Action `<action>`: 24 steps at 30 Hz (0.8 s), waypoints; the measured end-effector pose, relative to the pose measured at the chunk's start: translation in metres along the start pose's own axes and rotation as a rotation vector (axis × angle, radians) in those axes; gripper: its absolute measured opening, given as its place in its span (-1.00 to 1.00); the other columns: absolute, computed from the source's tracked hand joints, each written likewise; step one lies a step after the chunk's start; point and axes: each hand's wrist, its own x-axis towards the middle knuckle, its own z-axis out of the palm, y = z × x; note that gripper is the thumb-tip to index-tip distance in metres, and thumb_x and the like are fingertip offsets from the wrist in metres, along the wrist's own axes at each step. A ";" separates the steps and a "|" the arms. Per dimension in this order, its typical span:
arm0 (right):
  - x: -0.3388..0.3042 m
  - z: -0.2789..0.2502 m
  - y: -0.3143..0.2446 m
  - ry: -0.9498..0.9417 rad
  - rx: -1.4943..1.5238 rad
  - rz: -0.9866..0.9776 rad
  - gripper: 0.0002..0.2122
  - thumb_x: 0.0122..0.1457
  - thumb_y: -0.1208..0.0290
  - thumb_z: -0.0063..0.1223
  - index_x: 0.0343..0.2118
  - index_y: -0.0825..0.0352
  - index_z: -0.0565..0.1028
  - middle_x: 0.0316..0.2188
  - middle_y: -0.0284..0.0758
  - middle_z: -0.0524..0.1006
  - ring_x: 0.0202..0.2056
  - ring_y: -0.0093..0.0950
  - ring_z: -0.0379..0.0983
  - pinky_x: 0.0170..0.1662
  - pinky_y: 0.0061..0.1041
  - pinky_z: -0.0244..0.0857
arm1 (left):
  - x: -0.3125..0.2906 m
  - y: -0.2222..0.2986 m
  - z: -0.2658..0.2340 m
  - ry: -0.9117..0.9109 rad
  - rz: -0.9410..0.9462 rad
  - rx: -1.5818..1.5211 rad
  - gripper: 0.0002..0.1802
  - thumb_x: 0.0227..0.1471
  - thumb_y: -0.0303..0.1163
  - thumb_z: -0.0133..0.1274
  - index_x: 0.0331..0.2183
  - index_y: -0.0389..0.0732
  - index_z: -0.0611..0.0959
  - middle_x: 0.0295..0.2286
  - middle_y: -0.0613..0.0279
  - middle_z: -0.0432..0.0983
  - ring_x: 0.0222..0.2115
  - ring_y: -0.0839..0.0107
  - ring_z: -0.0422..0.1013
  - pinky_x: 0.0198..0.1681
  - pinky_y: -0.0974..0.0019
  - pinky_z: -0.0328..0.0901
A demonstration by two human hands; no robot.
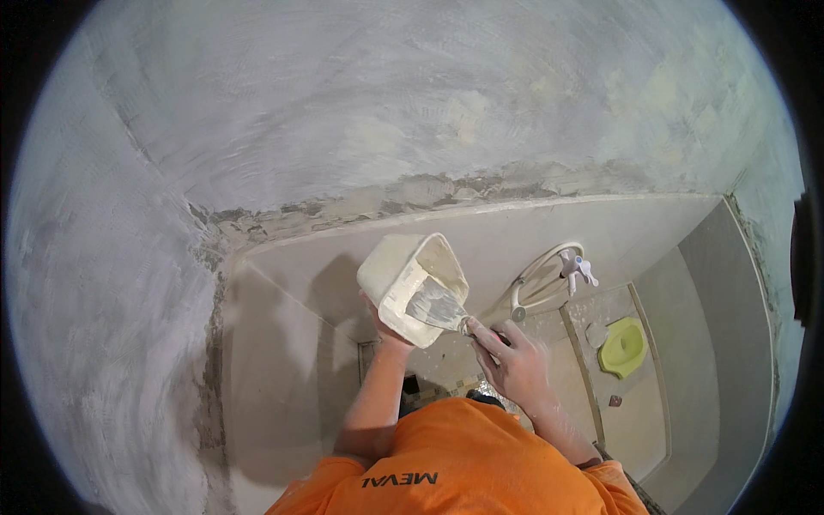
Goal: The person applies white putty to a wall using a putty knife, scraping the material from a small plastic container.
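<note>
A cream-coloured plastic tub [386,270], smeared with white plaster, is tilted in front of me. My left hand [382,328] grips it from its lower left side; most of those fingers are hidden behind it. Closed around the handle of a putty knife [435,305] is my right hand [518,367], dusted white. The knife's wide, plaster-coated blade lies over the tub's mouth, against its near inner wall. How much plaster the tub holds is hard to make out.
Beyond the tub rises a grey-white plastered wall [343,103], with a rough strip above smooth light panels [601,223]. To the right hang a white tap [577,268] and looped hose [519,292]. Below are a yellow-green squat toilet [624,347] and a small reddish piece [615,401].
</note>
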 end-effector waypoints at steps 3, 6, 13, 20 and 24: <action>-0.004 0.006 0.008 -0.047 0.000 0.023 -0.61 0.16 0.37 0.27 0.09 0.03 0.59 -0.39 -0.34 0.52 -0.51 -0.30 0.52 -0.49 -0.30 0.39 | 0.001 0.022 0.020 0.074 -0.206 -0.633 0.03 0.14 0.57 -0.37 0.37 0.07 0.24 0.33 0.19 0.17 0.29 -0.02 0.18 0.32 -0.25 0.14; -0.005 0.006 0.012 -0.037 0.114 0.055 -0.63 0.18 0.39 0.25 0.08 0.07 0.60 -0.41 -0.30 0.53 -0.48 -0.26 0.53 -0.47 -0.32 0.40 | 0.003 0.035 0.031 0.175 -0.325 -0.889 -0.01 0.18 0.53 -0.37 0.37 0.05 0.23 0.33 0.18 0.16 0.28 -0.01 0.19 0.31 -0.25 0.15; -0.013 0.013 0.025 -0.003 0.781 0.389 -0.69 0.27 0.42 0.12 0.06 0.35 0.58 -0.49 -0.34 0.57 -0.54 -0.45 0.50 -0.44 -0.47 0.35 | -0.008 0.056 0.058 0.219 -0.406 -0.882 -0.10 0.25 0.44 -0.37 0.36 0.03 0.25 0.29 0.17 0.21 0.26 0.03 0.23 0.31 -0.14 0.17; -0.012 0.007 0.027 -0.134 1.682 0.990 -0.74 0.43 0.31 -0.14 -0.07 0.40 0.50 -0.52 -0.32 0.50 -0.63 -0.56 0.30 -0.53 -0.57 0.19 | -0.018 0.055 0.072 0.163 -0.501 -0.820 -0.16 0.30 0.37 -0.36 0.33 -0.03 0.30 0.23 0.18 0.30 0.22 0.13 0.29 0.27 -0.01 0.23; -0.003 0.011 0.027 -0.157 1.908 0.931 -0.78 0.42 0.32 -0.13 -0.10 0.37 0.47 -0.48 -0.32 0.52 -0.56 -0.57 0.35 -0.47 -0.58 0.24 | -0.011 0.062 0.071 0.083 -0.493 -0.786 -0.16 0.31 0.36 -0.35 0.32 -0.03 0.31 0.21 0.18 0.34 0.18 0.14 0.33 0.25 -0.02 0.26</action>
